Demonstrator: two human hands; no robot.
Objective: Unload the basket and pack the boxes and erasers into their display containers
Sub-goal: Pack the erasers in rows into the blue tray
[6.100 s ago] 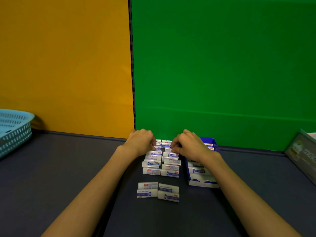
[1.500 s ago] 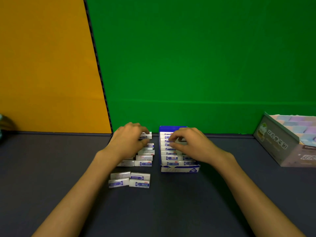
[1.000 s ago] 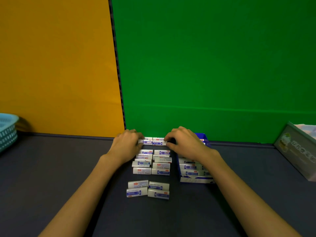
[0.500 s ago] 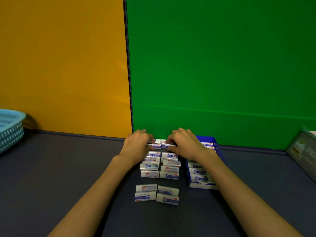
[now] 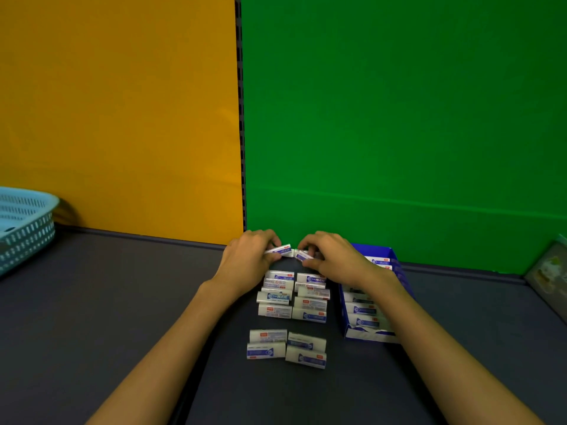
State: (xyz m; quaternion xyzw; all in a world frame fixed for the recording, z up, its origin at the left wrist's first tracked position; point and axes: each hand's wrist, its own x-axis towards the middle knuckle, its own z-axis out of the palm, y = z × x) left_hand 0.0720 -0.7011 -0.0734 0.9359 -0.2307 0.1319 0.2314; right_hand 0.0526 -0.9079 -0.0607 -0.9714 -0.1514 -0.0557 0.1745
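Several white-and-blue erasers point(image 5: 293, 297) lie in two columns on the dark table, with a small separate group point(image 5: 287, 348) nearer to me. My left hand point(image 5: 248, 260) grips one eraser point(image 5: 280, 250) lifted off the far end of the left column. Beside it, my right hand point(image 5: 333, 256) grips another eraser point(image 5: 302, 256) raised from the right column's far end. A blue display box point(image 5: 395, 271) partly filled with erasers stands just right of the columns, under my right forearm.
A light blue perforated basket point(image 5: 26, 222) sits at the far left table edge. A green-grey display carton point(image 5: 549, 271) is at the right edge. Orange and green wall panels stand directly behind the table.
Both hands have closed on the two farthest erasers and raised them slightly off the table. The view shifted a little to the left.
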